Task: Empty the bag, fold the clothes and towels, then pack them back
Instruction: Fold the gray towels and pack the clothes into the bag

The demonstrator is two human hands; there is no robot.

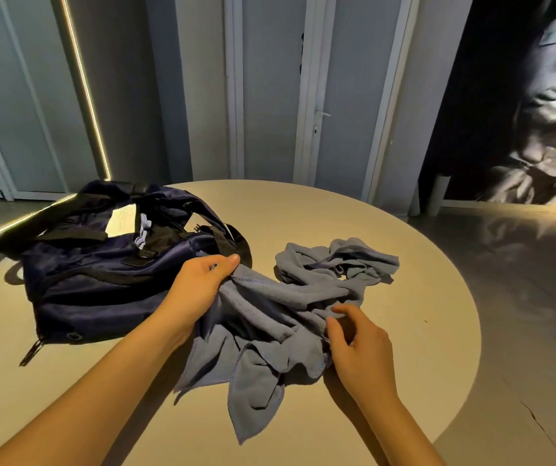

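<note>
A dark navy bag [101, 277] with black straps lies slumped on the left of the round table [404, 331]. A bit of pale blue cloth [142, 235] shows at its open top. A crumpled heap of grey-blue towels [269, 331] lies in the middle, stretching toward the right. My left hand [199, 284] grips a towel edge close to the bag's right end. My right hand [359, 344] rests at the heap's right side, its fingers curled and pinching a fold of towel.
The table's curved edge runs round the right and far side, with grey floor [522, 297] beyond. A white door [317, 95] and wall panels stand behind. A lit strip [84, 95] runs down the left wall.
</note>
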